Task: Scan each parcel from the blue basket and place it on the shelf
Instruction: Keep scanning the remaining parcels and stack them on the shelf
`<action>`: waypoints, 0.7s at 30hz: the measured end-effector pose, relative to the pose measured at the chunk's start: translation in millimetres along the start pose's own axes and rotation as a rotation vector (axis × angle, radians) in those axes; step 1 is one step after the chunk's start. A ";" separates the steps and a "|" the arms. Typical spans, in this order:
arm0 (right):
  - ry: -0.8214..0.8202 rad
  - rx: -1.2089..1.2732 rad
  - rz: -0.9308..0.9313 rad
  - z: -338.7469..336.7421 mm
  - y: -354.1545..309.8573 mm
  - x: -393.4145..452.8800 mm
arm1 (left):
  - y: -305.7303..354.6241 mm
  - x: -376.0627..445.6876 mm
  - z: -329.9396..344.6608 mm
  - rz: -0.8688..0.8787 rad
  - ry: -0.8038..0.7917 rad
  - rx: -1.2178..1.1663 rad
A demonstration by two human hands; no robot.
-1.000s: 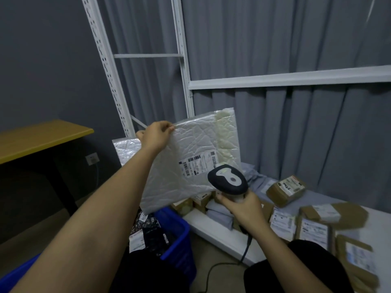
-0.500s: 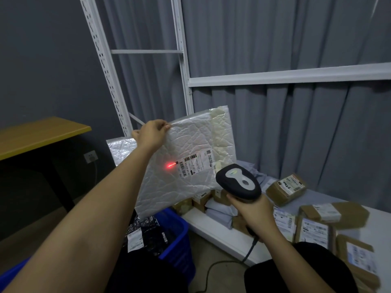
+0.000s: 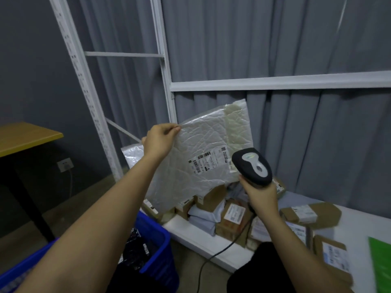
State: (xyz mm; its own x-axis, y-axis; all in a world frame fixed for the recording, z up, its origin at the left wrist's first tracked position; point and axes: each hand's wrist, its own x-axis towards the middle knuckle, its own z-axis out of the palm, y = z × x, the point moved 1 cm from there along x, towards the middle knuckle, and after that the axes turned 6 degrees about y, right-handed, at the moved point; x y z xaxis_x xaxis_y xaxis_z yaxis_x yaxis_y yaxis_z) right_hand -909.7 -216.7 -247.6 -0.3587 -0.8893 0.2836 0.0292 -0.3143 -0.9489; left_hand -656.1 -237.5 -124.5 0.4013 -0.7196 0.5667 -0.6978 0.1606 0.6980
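My left hand (image 3: 159, 140) pinches the top left edge of a large white bubble mailer (image 3: 203, 153) and holds it up, tilted, above the shelf. Its shipping label (image 3: 208, 161) faces me. My right hand (image 3: 261, 194) grips the black and grey barcode scanner (image 3: 251, 166) just right of the label, its head over the mailer's lower right corner. No red light shows on the mailer. The blue basket (image 3: 157, 240) sits at lower left with dark bagged parcels (image 3: 135, 248) inside. The white shelf board (image 3: 201, 235) carries several brown and white parcels (image 3: 232, 214).
White shelf uprights (image 3: 165, 66) and a crossbar (image 3: 275, 82) stand before a grey curtain. A wooden desk (image 3: 23, 136) is at left with a wall socket (image 3: 65, 164) below. The scanner cable (image 3: 213, 256) trails to the floor. A green bag (image 3: 380, 263) lies at far right.
The red scan dot seen on the mailer half a second ago is gone. The scanner has shifted right and slightly away from the label; the mailer stays held up.
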 end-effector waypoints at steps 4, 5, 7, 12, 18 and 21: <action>0.066 -0.021 0.015 -33.6 4.2 34.4 | 29.4 -11.8 51.6 -0.004 -0.055 -0.180; 0.091 -0.024 0.028 -45.3 6.9 40.6 | 39.8 -16.7 65.8 0.006 -0.070 -0.224; 0.157 -0.001 0.062 -70.9 12.5 48.4 | 60.9 -28.5 95.7 0.003 -0.121 -0.317; 0.348 0.019 0.148 -149.0 37.0 59.5 | 102.4 -61.5 180.2 -0.005 -0.289 -0.455; 0.548 -0.016 0.207 -242.5 56.3 52.9 | 158.2 -109.8 274.0 -0.050 -0.480 -0.590; 0.622 -0.060 0.198 -278.9 56.9 53.2 | 180.6 -134.8 320.5 -0.150 -0.563 -0.676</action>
State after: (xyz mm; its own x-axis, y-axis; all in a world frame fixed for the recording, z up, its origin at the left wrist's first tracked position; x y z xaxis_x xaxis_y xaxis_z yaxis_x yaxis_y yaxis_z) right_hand -1187.4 -189.3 -325.2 -0.8254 -0.5644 -0.0137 0.1044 -0.1287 -0.9862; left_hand -1026.5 -328.0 -215.1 -0.0151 -0.9616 0.2740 -0.0907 0.2742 0.9574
